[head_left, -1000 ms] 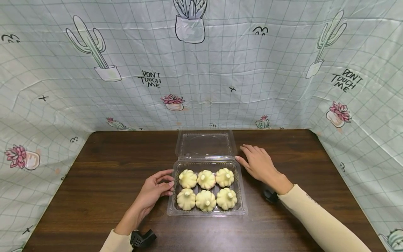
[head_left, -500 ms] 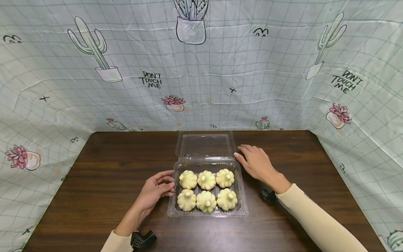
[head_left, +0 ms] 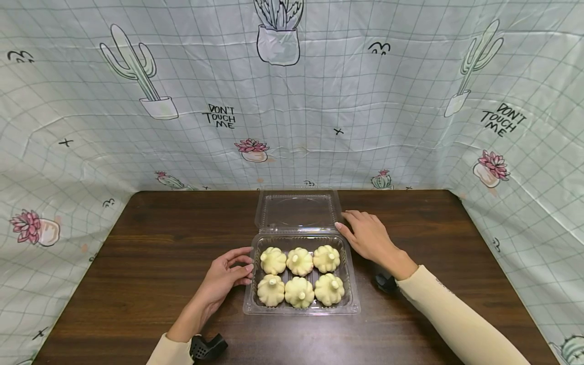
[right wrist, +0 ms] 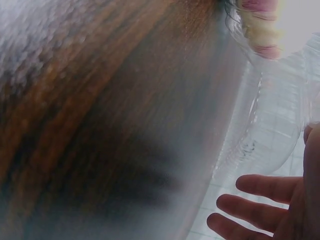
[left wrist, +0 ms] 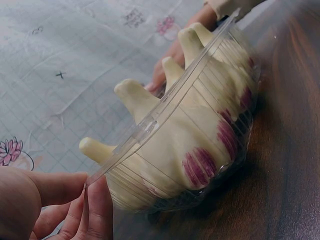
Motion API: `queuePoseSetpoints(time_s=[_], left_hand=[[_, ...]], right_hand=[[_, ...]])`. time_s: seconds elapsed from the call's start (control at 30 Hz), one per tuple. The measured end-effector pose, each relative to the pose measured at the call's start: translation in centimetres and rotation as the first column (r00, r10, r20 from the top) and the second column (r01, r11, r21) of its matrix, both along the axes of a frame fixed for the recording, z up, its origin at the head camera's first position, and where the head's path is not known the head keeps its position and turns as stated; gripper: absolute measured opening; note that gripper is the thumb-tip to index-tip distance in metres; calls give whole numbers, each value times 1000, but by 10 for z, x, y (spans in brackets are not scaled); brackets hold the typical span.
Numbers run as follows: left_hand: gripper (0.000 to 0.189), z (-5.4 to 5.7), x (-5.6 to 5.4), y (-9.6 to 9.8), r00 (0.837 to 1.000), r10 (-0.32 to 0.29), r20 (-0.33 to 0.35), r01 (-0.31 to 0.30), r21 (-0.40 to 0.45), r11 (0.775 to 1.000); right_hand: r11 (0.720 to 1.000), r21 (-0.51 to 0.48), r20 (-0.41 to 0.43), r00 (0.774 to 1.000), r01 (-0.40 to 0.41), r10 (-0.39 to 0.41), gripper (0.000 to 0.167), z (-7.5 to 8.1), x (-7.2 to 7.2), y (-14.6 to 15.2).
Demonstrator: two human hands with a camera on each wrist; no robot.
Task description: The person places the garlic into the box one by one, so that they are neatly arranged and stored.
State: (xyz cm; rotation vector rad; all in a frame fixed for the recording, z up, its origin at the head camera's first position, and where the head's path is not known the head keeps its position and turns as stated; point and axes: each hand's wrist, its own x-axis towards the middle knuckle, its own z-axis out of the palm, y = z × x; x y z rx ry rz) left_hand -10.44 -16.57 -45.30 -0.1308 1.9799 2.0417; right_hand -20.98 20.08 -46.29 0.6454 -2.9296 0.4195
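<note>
A clear plastic clamshell container (head_left: pixel 301 311) stands on the table, holding two rows of pale garlic bulbs (head_left: pixel 299 262), stems mostly up. Its lid (head_left: pixel 298 210) is folded back behind it. My left hand (head_left: pixel 221 276) is at the container's left side; in the left wrist view, thumb (left wrist: pixel 60 187) and fingers pinch the rim. Purple streaks mark the lower sides of the bulbs (left wrist: pixel 155 165) there. By the lid's right edge is my right hand (head_left: pixel 371 238), thumb tip right at the hinge. In the right wrist view its fingers (right wrist: pixel 255 210) extend loosely beside the clear lid (right wrist: pixel 272 135).
The dark brown wooden table (head_left: pixel 159 253) reaches back to a pale gridded curtain (head_left: pixel 319 91) printed with cacti, which surrounds it on three sides. A black wrist device (head_left: pixel 207 347) sits at the left sleeve, another (head_left: pixel 386 282) under the right wrist.
My right hand has shifted slightly left, toward the lid's hinge. The left hand and the container hold their places.
</note>
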Motion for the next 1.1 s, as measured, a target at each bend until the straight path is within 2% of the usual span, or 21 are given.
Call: queuePoseSetpoints(time_s=[0.23,1.1], left_hand=[[50,0,0,0,1000,4,2,-4,-7,1000],[50,0,0,2,1000,20,11,-20,-7,1000]], right_hand=[[1000,-11,14,1000,4,-4,55,-1,0,0],[999,-29,-24,1000,16,-17,55,2,1,-2]])
